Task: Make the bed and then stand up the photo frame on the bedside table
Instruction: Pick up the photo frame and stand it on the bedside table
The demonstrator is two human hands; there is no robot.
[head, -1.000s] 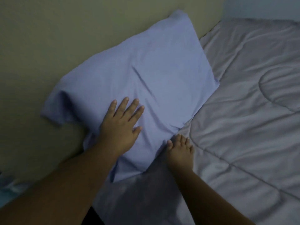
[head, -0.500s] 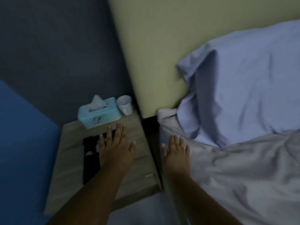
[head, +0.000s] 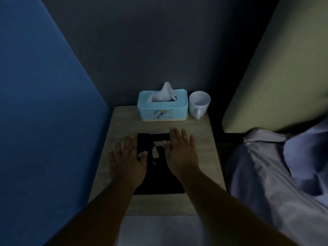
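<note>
A black photo frame lies flat on the wooden bedside table, its middle partly hidden by my hands. My left hand is over the frame's left edge with fingers spread and straight, thumb on the dark surface. My right hand lies over the frame's upper right part, fingers extended toward its far edge. Whether the hands touch the frame I cannot tell. At the right, the bed's grey cover and a blue pillow show below the beige headboard.
A light blue tissue box and a white mug stand at the table's back edge against the dark wall. A blue panel closes off the left side. Pale floor shows below the table's front edge.
My view swung from the pillow and bed to the bedside table. My left hand left the pillow for the frame, and my right hand came off the bed cover onto the frame.
</note>
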